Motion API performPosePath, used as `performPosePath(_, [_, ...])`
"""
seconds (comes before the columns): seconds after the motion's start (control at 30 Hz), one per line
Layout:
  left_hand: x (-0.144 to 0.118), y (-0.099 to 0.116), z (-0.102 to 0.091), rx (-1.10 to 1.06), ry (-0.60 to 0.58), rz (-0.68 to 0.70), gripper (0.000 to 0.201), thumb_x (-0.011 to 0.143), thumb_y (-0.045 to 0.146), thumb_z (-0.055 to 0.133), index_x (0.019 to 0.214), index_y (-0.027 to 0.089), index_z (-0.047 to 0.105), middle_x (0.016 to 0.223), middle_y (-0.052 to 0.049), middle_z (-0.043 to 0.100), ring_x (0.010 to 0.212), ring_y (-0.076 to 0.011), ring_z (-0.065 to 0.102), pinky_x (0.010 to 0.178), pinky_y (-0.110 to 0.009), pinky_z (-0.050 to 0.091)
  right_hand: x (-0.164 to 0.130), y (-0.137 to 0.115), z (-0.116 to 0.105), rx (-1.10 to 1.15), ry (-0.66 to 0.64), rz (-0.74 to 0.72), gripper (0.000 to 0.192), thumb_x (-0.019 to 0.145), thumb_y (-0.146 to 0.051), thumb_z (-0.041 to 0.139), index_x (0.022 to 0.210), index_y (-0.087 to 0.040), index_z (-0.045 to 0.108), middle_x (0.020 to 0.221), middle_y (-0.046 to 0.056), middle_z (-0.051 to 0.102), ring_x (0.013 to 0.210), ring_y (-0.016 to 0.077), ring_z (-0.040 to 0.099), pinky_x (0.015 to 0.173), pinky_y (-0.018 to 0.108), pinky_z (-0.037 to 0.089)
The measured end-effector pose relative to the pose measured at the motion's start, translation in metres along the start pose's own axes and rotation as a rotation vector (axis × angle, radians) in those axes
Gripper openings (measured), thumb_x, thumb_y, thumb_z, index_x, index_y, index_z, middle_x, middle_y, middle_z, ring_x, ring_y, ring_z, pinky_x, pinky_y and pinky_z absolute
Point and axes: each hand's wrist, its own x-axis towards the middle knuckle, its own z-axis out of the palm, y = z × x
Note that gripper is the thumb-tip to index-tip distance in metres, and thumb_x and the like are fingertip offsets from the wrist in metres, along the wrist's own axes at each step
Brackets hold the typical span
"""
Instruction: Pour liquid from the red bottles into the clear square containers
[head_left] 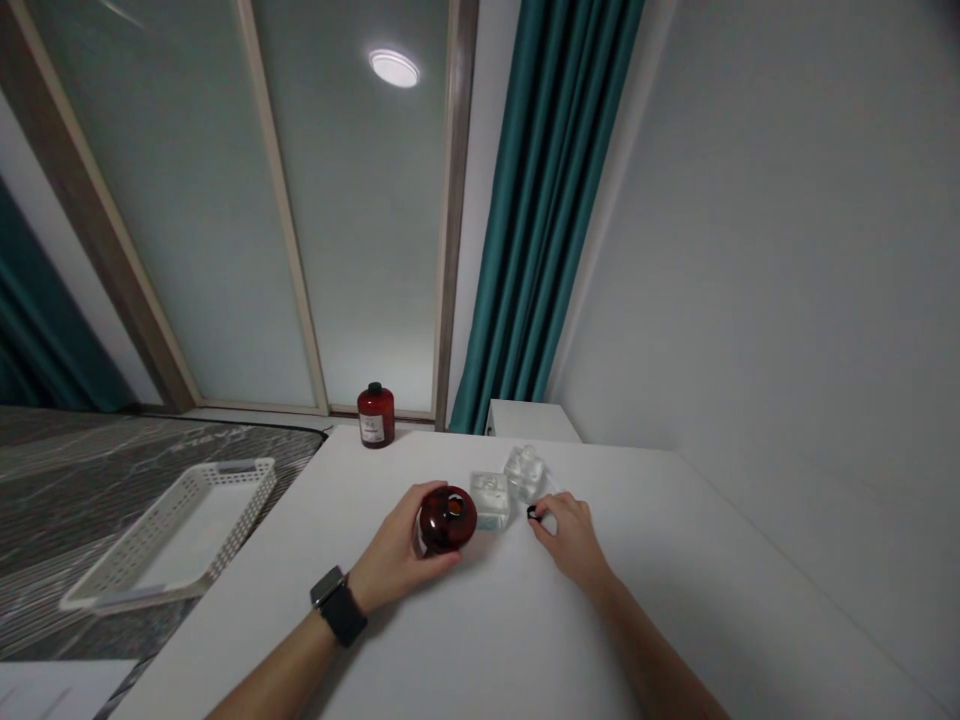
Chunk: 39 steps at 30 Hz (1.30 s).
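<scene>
My left hand is wrapped round a dark red-brown bottle, which tilts toward me and shows an uncapped mouth. Between the fingertips of my right hand is a small black cap, held just above the table. A clear square glass bottle stands right of the brown bottle. Beside it, near my right fingers, sits a clear faceted glass piece; its exact kind is hard to make out. Farther back, a second red-brown bottle with a black cap and white label stands upright.
The white table reaches to the wall on my right. Left of it, lower down, lies a white perforated basket. Behind the table are a small white cabinet, a green curtain and frosted sliding doors.
</scene>
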Motion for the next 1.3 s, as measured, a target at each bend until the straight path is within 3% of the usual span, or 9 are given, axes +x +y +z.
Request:
performPosePath(0.27, [-0.001,-0.001,0.001,-0.026,-0.014,-0.023,0.067,0.069,0.024,0.077,0.129,0.020,0.048,0.129,-0.013,0.060,0.119,-0.0320,0.060,0.105,-0.051,0.047,0.001,-0.011,-0.007,0.009,0.017,-0.023,0.007,0.086,-0.017,0.057,0.087,-0.022,0.062,0.088,0.004,0.070,0.089,0.0263,0.060,0.078,0.040,0.041])
performPosePath(0.47, [0.000,0.007,0.004,-0.139,-0.014,-0.103,0.066,0.068,0.021,0.076,0.126,0.020,0.046,0.126,-0.011,0.061,0.117,-0.0305,0.060,0.105,-0.049,0.045,-0.009,-0.044,-0.010,0.115,0.037,-0.108,0.016,0.093,-0.016,0.047,0.099,-0.022,0.060,0.091,0.005,0.068,0.088,0.0234,0.062,0.082,0.040,0.047])
performPosePath(0.67, [0.001,0.013,0.011,-0.250,-0.029,-0.175,0.065,0.069,0.023,0.076,0.123,0.019,0.041,0.122,-0.011,0.061,0.116,-0.0292,0.058,0.105,-0.047,0.042,-0.021,-0.086,-0.011,0.287,-0.018,-0.251,0.045,0.093,-0.016,0.050,0.137,-0.025,0.045,0.130,0.011,0.058,0.122,0.0257,0.055,0.103,0.045,0.046])
performPosePath(0.8, [0.000,0.012,0.015,-0.329,-0.111,-0.150,0.069,0.068,0.028,0.080,0.123,0.020,0.040,0.124,-0.011,0.059,0.116,-0.0287,0.057,0.102,-0.044,0.043,-0.023,-0.093,-0.009,0.336,-0.045,-0.265,0.054,0.091,-0.024,0.059,0.141,-0.026,0.040,0.143,0.013,0.047,0.133,0.0282,0.047,0.109,0.047,0.044])
performPosePath(0.87, [0.003,0.014,0.011,-0.350,-0.137,-0.068,0.055,0.080,0.036,0.071,0.124,0.019,0.044,0.125,-0.012,0.057,0.118,-0.0278,0.056,0.102,-0.042,0.044,-0.022,-0.093,-0.009,0.362,-0.029,-0.274,0.050,0.092,-0.022,0.057,0.139,-0.027,0.041,0.143,0.013,0.048,0.134,0.0274,0.046,0.109,0.047,0.043])
performPosePath(0.93, [0.009,0.017,0.002,-0.311,-0.090,0.015,0.031,0.096,0.039,0.048,0.118,0.018,0.052,0.123,-0.013,0.056,0.119,-0.0256,0.054,0.101,-0.040,0.044,-0.021,-0.094,-0.010,0.376,-0.019,-0.288,0.046,0.093,-0.018,0.053,0.137,-0.027,0.042,0.143,0.012,0.049,0.135,0.0261,0.046,0.110,0.047,0.042])
performPosePath(1.03, [0.024,0.029,-0.018,-0.119,-0.018,0.039,0.026,0.099,0.034,0.045,0.089,0.017,0.062,0.097,-0.007,0.062,0.096,-0.0204,0.059,0.090,-0.034,0.046,-0.020,-0.097,-0.013,0.383,-0.024,-0.308,0.046,0.093,-0.015,0.050,0.137,-0.026,0.041,0.143,0.012,0.049,0.136,0.0254,0.045,0.111,0.048,0.041])
performPosePath(1.13, [0.045,0.045,-0.036,0.012,-0.135,0.000,0.022,0.096,0.031,0.050,0.088,0.016,0.064,0.086,-0.004,0.065,0.080,-0.0172,0.060,0.074,-0.028,0.047,-0.019,-0.099,-0.015,0.389,-0.045,-0.309,0.047,0.093,-0.015,0.049,0.138,-0.025,0.039,0.145,0.012,0.048,0.137,0.0254,0.044,0.112,0.048,0.041])
performPosePath(1.3, [0.083,0.067,-0.052,0.153,-0.553,0.046,0.014,0.092,0.022,0.057,0.089,0.014,0.068,0.082,-0.004,0.072,0.073,-0.0149,0.064,0.068,-0.024,0.047,-0.019,-0.099,-0.016,0.383,-0.095,-0.294,0.050,0.094,-0.015,0.049,0.141,-0.025,0.036,0.149,0.013,0.044,0.139,0.0252,0.042,0.113,0.049,0.040])
